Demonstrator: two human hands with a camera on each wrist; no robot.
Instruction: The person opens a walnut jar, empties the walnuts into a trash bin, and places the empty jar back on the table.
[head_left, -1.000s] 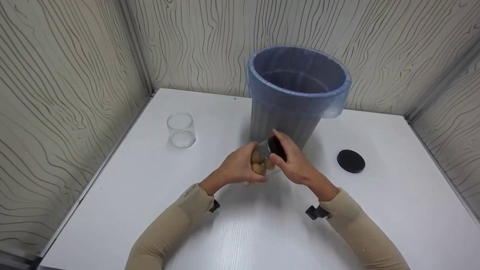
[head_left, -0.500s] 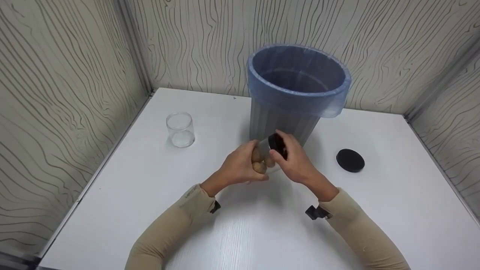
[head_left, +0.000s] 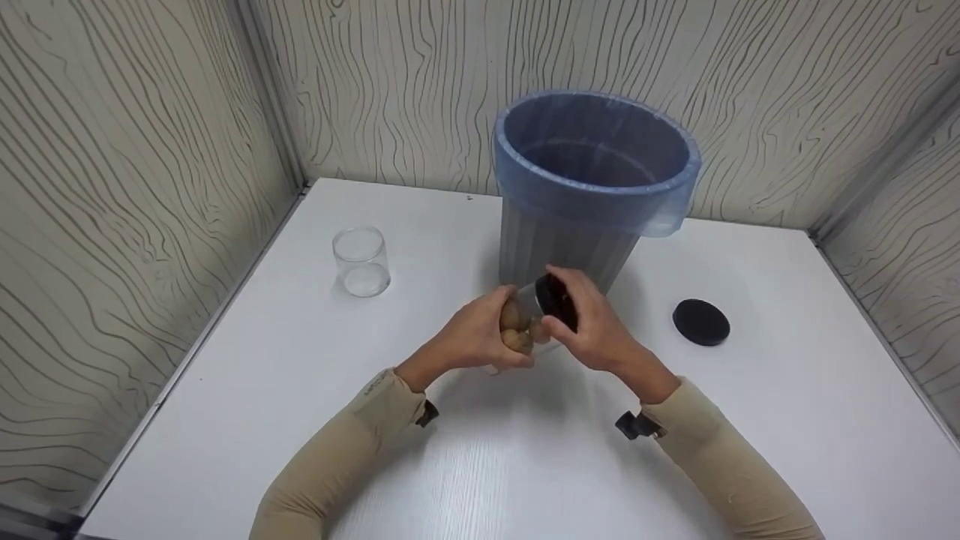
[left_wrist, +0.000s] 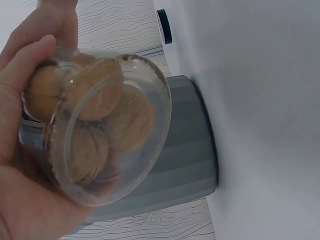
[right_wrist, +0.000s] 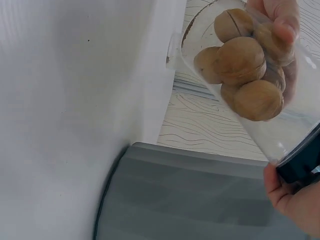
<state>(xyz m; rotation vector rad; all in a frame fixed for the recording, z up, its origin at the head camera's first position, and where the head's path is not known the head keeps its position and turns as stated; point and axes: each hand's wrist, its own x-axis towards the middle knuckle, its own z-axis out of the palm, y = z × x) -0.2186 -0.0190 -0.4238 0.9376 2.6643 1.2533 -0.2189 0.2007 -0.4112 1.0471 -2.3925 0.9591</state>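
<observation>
A clear jar point(head_left: 529, 300) with a black lid point(head_left: 553, 298) is held tilted above the table, its lid end up and to the right. Several walnuts point(right_wrist: 241, 61) lie toward its base, seen through the wall in both wrist views. My left hand point(head_left: 478, 330) grips the jar's body near the base, thumb on the near side. My right hand point(head_left: 598, 328) holds the black lid at the other end, thumb and fingers around its edge. In the right wrist view the lid point(right_wrist: 302, 157) sits at the jar's mouth, partly cut off by the frame.
Just behind the hands stands a grey bin point(head_left: 559, 251) with a blue liner point(head_left: 592, 206) folded over its rim. An uncovered glass jar point(head_left: 361, 262) stands at the left. Another black lid point(head_left: 701, 322) lies flat at the right. Patterned panels point(head_left: 405, 90) enclose the white table point(head_left: 247, 420).
My right hand's fingers have shifted slightly around the lid, and more of its black top shows. Jar and left hand have stayed nearly in place.
</observation>
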